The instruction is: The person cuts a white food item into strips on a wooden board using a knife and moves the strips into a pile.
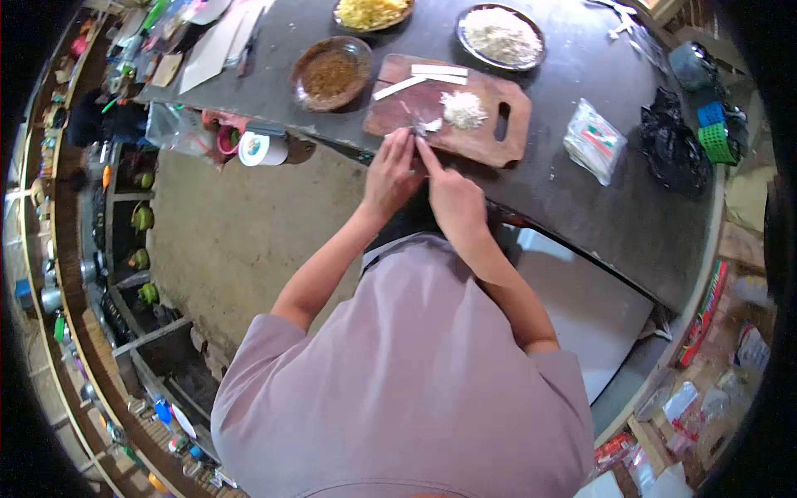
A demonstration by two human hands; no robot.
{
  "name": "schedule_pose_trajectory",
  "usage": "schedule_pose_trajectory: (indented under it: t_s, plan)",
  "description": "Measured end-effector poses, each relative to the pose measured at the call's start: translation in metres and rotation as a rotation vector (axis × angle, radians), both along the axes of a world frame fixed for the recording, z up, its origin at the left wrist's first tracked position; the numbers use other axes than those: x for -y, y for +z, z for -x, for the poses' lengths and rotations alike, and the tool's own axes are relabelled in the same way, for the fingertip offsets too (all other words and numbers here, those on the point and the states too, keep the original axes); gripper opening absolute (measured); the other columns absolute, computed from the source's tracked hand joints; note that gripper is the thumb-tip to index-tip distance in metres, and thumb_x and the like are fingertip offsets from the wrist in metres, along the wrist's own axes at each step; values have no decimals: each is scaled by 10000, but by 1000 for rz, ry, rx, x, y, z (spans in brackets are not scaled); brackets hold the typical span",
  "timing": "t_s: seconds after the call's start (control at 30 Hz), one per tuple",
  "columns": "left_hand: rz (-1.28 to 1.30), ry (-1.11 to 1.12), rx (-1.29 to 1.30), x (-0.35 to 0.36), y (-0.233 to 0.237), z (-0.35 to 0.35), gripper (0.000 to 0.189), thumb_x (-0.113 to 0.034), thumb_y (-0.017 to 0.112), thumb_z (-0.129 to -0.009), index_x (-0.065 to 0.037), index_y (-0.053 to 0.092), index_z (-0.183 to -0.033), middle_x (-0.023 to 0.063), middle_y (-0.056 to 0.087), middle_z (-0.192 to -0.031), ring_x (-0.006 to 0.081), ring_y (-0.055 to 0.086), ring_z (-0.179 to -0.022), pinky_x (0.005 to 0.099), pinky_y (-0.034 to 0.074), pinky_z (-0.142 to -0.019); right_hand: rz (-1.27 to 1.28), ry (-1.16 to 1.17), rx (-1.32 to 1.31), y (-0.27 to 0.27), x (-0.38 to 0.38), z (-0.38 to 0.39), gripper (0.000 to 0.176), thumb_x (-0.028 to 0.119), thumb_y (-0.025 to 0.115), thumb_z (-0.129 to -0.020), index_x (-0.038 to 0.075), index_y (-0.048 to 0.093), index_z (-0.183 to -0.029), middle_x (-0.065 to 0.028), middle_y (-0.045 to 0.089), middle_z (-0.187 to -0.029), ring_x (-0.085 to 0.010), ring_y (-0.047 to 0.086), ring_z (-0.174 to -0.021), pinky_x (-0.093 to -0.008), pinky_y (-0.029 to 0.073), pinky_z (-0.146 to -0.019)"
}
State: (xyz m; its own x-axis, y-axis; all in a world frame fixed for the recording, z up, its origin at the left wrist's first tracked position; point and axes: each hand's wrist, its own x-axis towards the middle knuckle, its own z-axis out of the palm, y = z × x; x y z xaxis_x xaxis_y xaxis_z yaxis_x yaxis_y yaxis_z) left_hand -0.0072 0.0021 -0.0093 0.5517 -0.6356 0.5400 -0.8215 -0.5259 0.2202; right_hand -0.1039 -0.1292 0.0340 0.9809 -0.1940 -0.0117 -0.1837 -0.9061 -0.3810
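Note:
A wooden cutting board (390,116) with a handle slot lies near the table's front edge. On it are a pile of finely chopped white bits (463,109) and several white sticks (438,75). My left hand (392,176) is closed, its fingertips pressed together on a short white piece (430,126) at the board's near edge. Beside it, my right hand (455,199) is closed with the index finger stretched forward, apparently along a knife (413,114). Only a faint glint of the blade shows; the handle is hidden in my palm.
Behind the board stand a bowl of brown powder (330,76), a bowl of yellow shreds (372,12) and a plate of white bits (501,37). To the right lie a clear plastic packet (594,141) and a black plastic bag (671,143). A white tub (262,149) is at the left.

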Motion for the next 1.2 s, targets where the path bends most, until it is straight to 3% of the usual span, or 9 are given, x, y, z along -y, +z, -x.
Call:
schedule_pose_trajectory:
  t_s: [0.13, 0.37, 0.53, 0.77, 1.0, 1.1, 1.2]
  plan:
    - [-9, 3, -46, -3, 4, 4, 547, -106, 708, -852, 138, 576, -1324, 237, 558, -1366, 406, 545, -1297, 450, 467, -1129, 37, 1, -14, 8, -4, -15, 753, 58, 523, -966, 331, 330, -1641, -159, 715, -796, -351, 754, -703, -471, 629, -630]
    - [-58, 71, -35, 0, -2, 6, 559, -109, 679, -852, 120, 567, -1349, 229, 539, -1384, 379, 511, -1332, 435, 449, -1148, 69, 8, -34, 8, 7, 40, 778, 48, 545, -945, 330, 340, -1641, -155, 710, -778, -324, 746, -639, -443, 624, -570]
    - [-43, 32, 12, -3, 1, 2, 590, -143, 720, -820, 129, 580, -1324, 222, 548, -1374, 375, 526, -1316, 429, 460, -1137, 75, -8, 25, 3, -7, -17, 742, 56, 557, -949, 298, 373, -1626, -141, 721, -799, -306, 751, -674, -433, 629, -607]
    - [-41, 48, 4, -2, -2, 3, 555, -112, 678, -839, 111, 581, -1337, 226, 552, -1376, 375, 541, -1300, 429, 455, -1146, 73, 20, -50, 8, 9, 41, 778, 37, 565, -936, 320, 359, -1631, -139, 707, -762, -316, 751, -675, -433, 626, -598]
    - [-58, 37, 26, -4, 0, 1, 575, -173, 741, -837, 124, 585, -1303, 222, 554, -1372, 376, 541, -1308, 435, 460, -1137, 46, 12, -25, 9, -6, -14, 739, 69, 539, -969, 310, 335, -1637, -156, 727, -794, -333, 759, -703, -457, 632, -617]
    - [-18, 23, -12, -3, 3, 2, 576, -156, 737, -825, 127, 584, -1303, 222, 562, -1361, 379, 553, -1290, 431, 469, -1127, 72, 21, -52, 13, 2, 12, 754, 69, 539, -966, 314, 321, -1645, -150, 726, -790, -329, 759, -694, -461, 632, -611]
    - [-35, 35, -24, -2, 7, 3, 579, -135, 727, -815, 124, 579, -1311, 218, 564, -1341, 374, 549, -1289, 430, 460, -1137, 28, 2, -95, 15, 8, 41, 696, 137, 537, -1009, 344, 324, -1639, -189, 722, -794, -383, 747, -704, -507, 611, -610]
